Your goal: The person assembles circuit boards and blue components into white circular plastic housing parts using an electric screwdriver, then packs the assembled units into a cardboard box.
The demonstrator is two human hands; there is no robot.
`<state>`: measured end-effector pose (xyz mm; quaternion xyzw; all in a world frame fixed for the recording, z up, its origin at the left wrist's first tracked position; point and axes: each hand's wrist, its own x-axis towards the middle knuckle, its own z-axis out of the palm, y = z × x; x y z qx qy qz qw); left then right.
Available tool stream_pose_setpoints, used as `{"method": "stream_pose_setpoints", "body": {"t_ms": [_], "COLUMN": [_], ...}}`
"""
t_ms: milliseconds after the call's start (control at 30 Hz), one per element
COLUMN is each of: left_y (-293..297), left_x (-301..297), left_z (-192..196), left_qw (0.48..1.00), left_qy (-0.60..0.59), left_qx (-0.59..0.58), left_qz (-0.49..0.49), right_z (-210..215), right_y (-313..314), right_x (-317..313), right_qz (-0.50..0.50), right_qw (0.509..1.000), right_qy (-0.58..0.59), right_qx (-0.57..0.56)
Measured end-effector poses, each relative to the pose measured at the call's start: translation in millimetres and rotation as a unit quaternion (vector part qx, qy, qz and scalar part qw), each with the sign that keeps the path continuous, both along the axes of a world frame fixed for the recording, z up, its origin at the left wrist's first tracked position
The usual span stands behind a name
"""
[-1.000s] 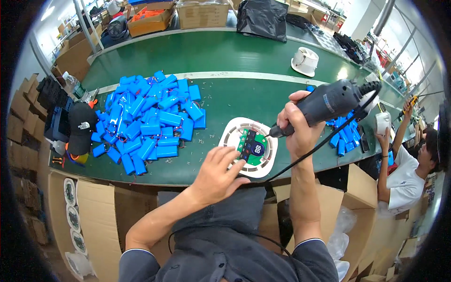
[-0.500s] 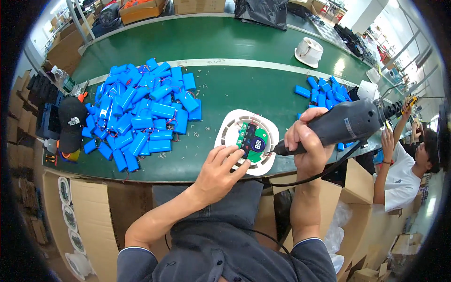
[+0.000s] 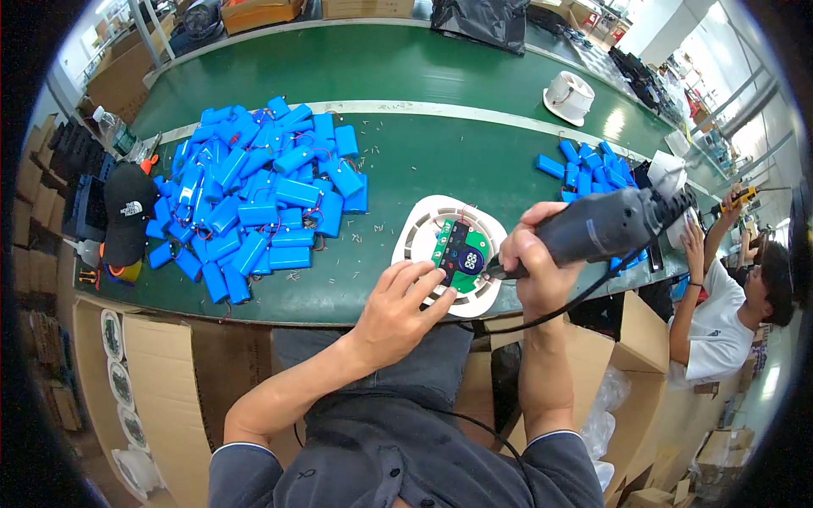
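Note:
In my right hand (image 3: 542,267) is a black electric screwdriver (image 3: 597,227), its fingers wrapped round the front of the body. The tool lies nearly level, and its tip meets the right edge of a green circuit board (image 3: 468,264). That board sits inside a white, rounded plastic housing (image 3: 415,222) at the table's near edge. It carries a dark round display and a black strip; thin red wire shows at its top. My left hand (image 3: 400,306) rests on the board and the housing's near-left rim with fingers spread. The screwdriver's exact tip is partly hidden by my right hand.
A big heap of blue battery packs (image 3: 254,199) covers the left of the green table (image 3: 440,161), with small screws scattered beside it. More blue packs (image 3: 584,169) lie right. A white housing (image 3: 569,97) stands farther back. A co-worker (image 3: 720,313) is at right; open cartons (image 3: 165,381) stand below.
The screwdriver in my right hand has swung slightly, its rear end lower and nearer left. My left hand stays on the board. The whole view has shifted a little.

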<state>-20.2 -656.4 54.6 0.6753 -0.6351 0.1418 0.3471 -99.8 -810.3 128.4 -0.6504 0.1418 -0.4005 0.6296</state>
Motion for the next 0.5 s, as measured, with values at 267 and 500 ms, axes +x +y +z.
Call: {"method": "stream_pose_setpoints", "body": {"t_ms": [267, 500], "left_y": [0.2, -0.1], "left_x": [0.9, 0.4], "left_z": [-3.1, -2.1], "left_qw": [1.0, 1.0], "left_qy": [0.008, 0.01], "left_qx": [-0.01, -0.016], "left_qz": [0.002, 0.0], "right_z": [17.7, 12.5], "right_y": [-2.5, -2.6], "right_x": [-9.0, -9.4], "right_qz": [0.051, 0.024], "right_qw": [0.989, 0.994], "right_qy": [-0.12, -0.092], "right_qx": [0.068, 0.056]}}
